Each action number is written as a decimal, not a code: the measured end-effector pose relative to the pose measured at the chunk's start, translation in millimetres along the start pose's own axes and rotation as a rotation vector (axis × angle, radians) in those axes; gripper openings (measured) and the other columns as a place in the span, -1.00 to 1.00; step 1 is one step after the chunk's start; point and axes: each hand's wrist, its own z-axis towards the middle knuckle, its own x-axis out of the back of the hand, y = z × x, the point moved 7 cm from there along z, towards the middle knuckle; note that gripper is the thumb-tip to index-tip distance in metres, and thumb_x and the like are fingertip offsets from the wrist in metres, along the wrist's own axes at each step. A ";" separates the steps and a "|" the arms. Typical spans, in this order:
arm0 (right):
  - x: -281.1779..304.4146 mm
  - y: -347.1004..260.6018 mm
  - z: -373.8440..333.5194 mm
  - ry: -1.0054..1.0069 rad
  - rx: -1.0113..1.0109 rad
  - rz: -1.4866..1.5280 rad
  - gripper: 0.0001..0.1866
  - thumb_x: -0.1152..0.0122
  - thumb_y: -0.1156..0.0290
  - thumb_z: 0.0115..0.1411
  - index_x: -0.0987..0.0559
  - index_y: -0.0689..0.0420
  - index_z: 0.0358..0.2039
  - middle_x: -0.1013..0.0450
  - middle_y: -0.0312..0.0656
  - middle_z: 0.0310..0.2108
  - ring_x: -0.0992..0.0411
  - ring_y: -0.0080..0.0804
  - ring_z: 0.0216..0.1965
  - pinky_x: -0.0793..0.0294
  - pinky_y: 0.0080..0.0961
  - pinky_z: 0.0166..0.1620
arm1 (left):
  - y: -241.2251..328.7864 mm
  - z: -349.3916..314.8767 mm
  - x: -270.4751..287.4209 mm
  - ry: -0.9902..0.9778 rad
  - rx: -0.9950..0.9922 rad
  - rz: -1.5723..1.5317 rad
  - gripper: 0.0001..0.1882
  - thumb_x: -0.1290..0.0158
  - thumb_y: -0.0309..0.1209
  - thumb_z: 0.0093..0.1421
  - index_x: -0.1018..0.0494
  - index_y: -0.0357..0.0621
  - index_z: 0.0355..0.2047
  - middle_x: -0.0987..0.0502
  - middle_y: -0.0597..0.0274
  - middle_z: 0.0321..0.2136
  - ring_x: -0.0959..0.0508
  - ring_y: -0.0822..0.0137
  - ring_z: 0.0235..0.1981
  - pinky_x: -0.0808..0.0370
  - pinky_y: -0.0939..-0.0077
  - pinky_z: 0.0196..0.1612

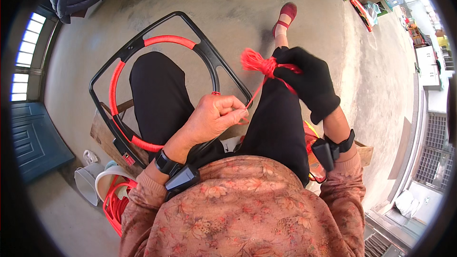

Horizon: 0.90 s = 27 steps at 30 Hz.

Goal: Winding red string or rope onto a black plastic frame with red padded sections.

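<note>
The person sits and works with red cord. The left hand (214,116) is bare and sits close to the middle of the view. Its thumb and first finger are pinched together on a thin red strand (257,93), and the other fingers are curled in. The right hand (307,78) is in a black glove at two o'clock. Its fingers are closed around a red bundle (257,61), whose loops stick out at one o'clock. The strand runs from the bundle down to the left hand.

A black frame (137,46) is at ten o'clock, tilted, with a round ring (209,64) inside it. Red wraps (169,40) cover parts of the ring, and black shows between them. The left knee (157,71) shows in the middle of the ring. The left arm hides the low part of the ring.

Each wrist has a black band with a box on it. A red shoe (287,12) is at one o'clock. At eight o'clock, more red cord (113,202) hangs over a white pail (102,179), just beside a gray bucket (85,183). The flowery shirt (238,200) is at six o'clock.
</note>
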 end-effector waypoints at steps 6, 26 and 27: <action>-50.5 -4.7 -38.7 -0.927 0.316 0.104 -0.77 -0.25 0.50 0.02 -0.54 0.20 -0.26 -0.48 -0.20 -0.34 -0.43 -0.47 -0.29 -0.41 -0.52 -0.20 | 0.7 2.4 0.9 -0.005 0.021 0.080 -0.88 -0.09 -0.47 0.17 -0.52 -0.30 -0.42 -0.36 0.50 -0.71 -0.23 0.72 -0.65 -0.16 0.74 -0.59; -23.2 28.9 -22.8 0.196 -0.091 0.229 -0.65 -0.24 0.41 0.08 -0.49 0.23 -0.11 -0.48 -0.22 -0.37 -0.47 -0.43 -0.35 -0.43 -0.52 -0.27 | -1.0 -4.3 1.8 -0.013 -0.001 -0.033 -0.86 -0.08 -0.45 0.19 -0.49 -0.29 -0.44 -0.24 0.58 -0.73 -0.12 0.74 -0.67 -0.05 0.71 -0.63; -21.0 25.1 -20.3 0.212 -0.001 0.028 -0.64 -0.24 0.41 0.07 -0.49 0.23 -0.10 -0.50 -0.19 -0.36 -0.49 -0.36 -0.34 -0.44 -0.49 -0.25 | 0.0 -4.2 2.7 -0.019 0.006 -0.017 -0.87 -0.07 -0.48 0.19 -0.50 -0.31 -0.43 -0.32 0.54 -0.69 -0.20 0.75 -0.64 -0.11 0.75 -0.60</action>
